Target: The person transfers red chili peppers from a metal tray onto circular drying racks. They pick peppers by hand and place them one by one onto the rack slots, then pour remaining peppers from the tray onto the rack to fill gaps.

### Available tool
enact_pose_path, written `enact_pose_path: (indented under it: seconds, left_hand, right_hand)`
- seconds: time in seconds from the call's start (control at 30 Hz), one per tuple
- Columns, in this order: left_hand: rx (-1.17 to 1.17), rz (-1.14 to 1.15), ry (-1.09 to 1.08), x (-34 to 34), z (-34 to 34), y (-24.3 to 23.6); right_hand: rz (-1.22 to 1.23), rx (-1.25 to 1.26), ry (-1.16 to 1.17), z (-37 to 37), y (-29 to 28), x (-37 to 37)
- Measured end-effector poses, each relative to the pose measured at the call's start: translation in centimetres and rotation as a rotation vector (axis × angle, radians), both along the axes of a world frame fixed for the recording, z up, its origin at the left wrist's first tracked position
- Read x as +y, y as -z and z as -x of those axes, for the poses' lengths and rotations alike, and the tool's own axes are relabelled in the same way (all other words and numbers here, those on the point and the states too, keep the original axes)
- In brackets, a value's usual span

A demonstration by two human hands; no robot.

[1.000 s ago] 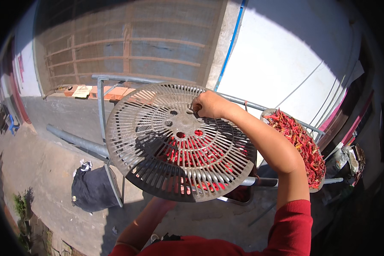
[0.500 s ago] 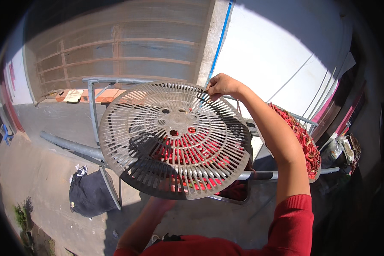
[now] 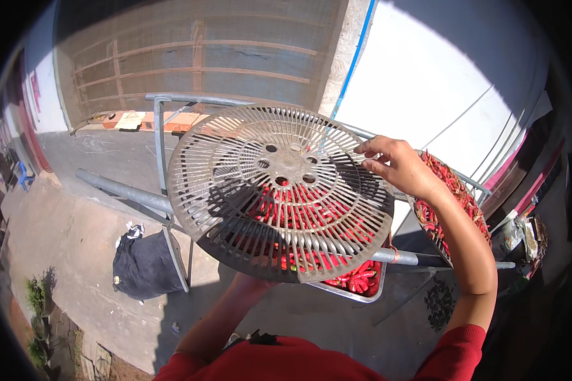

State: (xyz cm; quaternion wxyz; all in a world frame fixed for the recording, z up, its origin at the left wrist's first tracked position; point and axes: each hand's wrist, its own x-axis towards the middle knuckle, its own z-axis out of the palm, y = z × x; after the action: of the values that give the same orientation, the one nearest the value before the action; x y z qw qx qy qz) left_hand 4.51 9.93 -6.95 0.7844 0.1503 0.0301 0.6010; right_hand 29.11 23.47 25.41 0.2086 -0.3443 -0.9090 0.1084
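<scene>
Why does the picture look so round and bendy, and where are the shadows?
Head view: the wide fisheye lens bends straight edges and leaves black corners; dark shadow lies across part of the round slotted disc; the white wall is sunlit, but shaded toward its upper right.

slotted disc: matt (material unclear) | pipe: smooth metal | chillies: glossy

a slotted disc blocks the tray from above except its near-right corner.

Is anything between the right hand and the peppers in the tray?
Yes: the round rack is below the right hand, over most of the peppers; only the near right corner of the tray shows uncovered.
</scene>
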Motion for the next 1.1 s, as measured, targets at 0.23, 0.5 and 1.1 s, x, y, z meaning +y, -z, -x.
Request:
enact_pose_path:
  seconds: [0.23, 0.5, 1.1]
  left_hand:
    - [0.320, 0.130, -0.052, -3.5, -0.2, -4.8]
    - [0.210, 0.106, -0.079, -5.6, 0.8, -5.5]
    - [0.236, 0.391, -0.319, -14.8, -3.1, 3.5]
  right_hand:
    - [-0.312, -0.096, -0.604, 12.6, 5.6, -5.4]
    - [-0.452, -0.028, -0.664, 10.9, 4.3, -6.6]
    - [-0.618, 0.215, 0.333, -18.6, 2.2, -13.4]
